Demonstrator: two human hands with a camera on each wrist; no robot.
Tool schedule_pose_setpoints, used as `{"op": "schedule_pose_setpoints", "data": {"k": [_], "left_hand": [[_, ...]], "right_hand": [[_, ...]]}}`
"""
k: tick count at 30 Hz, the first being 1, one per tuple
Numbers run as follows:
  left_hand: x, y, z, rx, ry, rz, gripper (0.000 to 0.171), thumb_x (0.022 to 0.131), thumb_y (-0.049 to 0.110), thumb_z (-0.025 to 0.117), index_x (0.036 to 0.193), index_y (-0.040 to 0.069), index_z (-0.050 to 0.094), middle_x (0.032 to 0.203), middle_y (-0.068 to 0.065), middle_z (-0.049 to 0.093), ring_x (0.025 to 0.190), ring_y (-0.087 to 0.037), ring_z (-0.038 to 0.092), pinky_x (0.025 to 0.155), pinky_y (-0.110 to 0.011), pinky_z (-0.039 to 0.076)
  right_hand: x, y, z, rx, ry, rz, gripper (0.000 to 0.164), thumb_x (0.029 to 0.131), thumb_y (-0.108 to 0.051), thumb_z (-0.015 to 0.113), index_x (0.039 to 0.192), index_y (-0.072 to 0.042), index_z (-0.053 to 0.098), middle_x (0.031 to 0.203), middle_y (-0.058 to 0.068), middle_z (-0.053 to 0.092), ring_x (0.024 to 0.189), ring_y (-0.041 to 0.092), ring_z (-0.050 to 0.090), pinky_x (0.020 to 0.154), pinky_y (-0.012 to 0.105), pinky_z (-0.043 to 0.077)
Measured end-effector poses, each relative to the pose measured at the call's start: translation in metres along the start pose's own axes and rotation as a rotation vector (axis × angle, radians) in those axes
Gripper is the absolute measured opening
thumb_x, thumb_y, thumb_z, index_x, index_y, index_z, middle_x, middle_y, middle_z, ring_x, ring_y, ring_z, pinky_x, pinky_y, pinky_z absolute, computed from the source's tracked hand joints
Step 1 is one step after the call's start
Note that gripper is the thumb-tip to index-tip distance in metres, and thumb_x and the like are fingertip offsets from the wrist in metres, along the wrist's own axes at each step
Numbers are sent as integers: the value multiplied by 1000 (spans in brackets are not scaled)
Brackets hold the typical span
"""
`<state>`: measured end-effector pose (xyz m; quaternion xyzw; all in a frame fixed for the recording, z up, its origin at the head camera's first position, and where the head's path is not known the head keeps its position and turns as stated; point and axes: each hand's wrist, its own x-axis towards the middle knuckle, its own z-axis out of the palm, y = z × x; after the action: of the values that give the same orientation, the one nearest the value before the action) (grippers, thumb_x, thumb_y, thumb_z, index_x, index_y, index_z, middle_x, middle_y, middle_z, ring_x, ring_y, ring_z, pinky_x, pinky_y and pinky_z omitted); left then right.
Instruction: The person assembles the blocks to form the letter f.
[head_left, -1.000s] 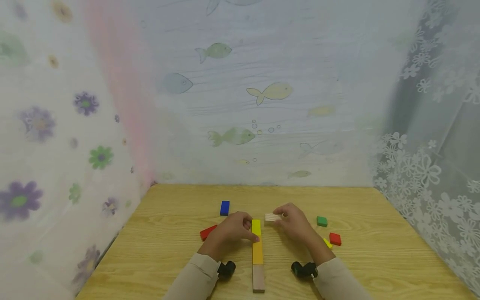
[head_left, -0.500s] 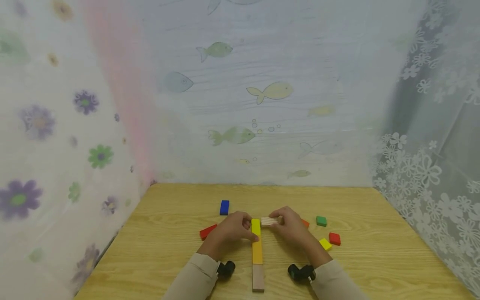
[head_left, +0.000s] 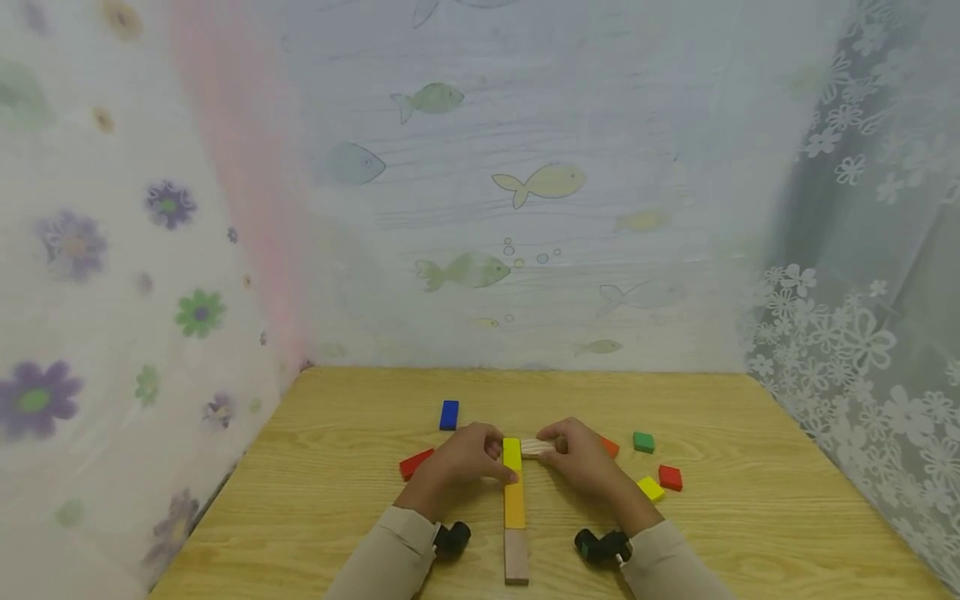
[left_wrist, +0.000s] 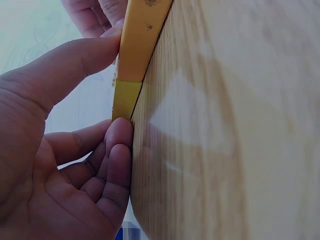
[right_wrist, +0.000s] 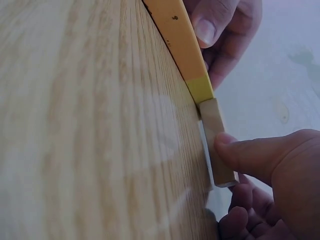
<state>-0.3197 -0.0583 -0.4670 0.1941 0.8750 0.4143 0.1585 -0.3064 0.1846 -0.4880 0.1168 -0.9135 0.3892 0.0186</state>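
A straight row of blocks runs away from the person in the head view: a tan wooden block (head_left: 516,557) nearest, an orange block (head_left: 514,507), then a yellow block (head_left: 512,452) at the far end. My left hand (head_left: 467,454) holds the far part of the row, thumb by the orange-yellow joint and curled fingers at the yellow block's far end. From the right, my right hand (head_left: 579,452) pinches a pale wooden block (head_left: 533,448) between thumb and fingers. That block lies crosswise, its end right at the yellow block's side; the right wrist view shows it slightly tilted.
On the wooden table (head_left: 337,500), a blue block (head_left: 449,415) and a red block (head_left: 417,464) lie left. An orange-red block (head_left: 609,447), a green block (head_left: 643,442), a small red block (head_left: 671,477) and a yellow block (head_left: 651,489) lie right. Printed curtains surround the table.
My right hand has brought the pale block leftward and slightly nearer, up to the yellow block's side, uncovering the orange-red block. My left hand has stayed in place.
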Motion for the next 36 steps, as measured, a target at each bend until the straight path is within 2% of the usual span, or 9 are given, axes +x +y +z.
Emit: {"op": "schedule_pose_setpoints", "data": {"k": [7, 17, 24, 36], "left_hand": [[0, 0, 0, -3, -2, 7, 64, 78, 28, 93, 127, -1, 64, 94, -4, 61, 86, -20, 55, 77, -38, 44], [0, 0, 0, 4, -5, 4, 62, 79, 29, 92, 126, 1, 64, 89, -2, 59, 83, -18, 54, 76, -38, 43], [0, 0, 0, 1, 8, 1, 68, 77, 28, 94, 131, -1, 63, 99, -4, 63, 90, -20, 56, 81, -38, 48], [-1, 1, 1, -16, 3, -5, 66, 77, 29, 93, 129, 0, 63, 97, -4, 61, 90, -20, 55, 79, -39, 45]], "right_hand": [[0, 0, 1, -11, -10, -12, 23, 94, -14, 77, 116, -13, 75, 103, 0, 61, 84, 15, 49, 74, 29, 43], [0, 0, 0, -12, -22, -24, 25, 93, -13, 77, 117, -9, 75, 95, 0, 58, 81, 16, 48, 70, 27, 42], [2, -1, -1, 35, -49, -14, 30, 93, -13, 78, 121, -7, 74, 83, 2, 58, 69, 15, 49, 59, 25, 42], [2, 6, -4, 65, -65, 15, 41, 87, -16, 84, 125, -7, 71, 95, 4, 64, 77, 17, 53, 65, 28, 47]]}}
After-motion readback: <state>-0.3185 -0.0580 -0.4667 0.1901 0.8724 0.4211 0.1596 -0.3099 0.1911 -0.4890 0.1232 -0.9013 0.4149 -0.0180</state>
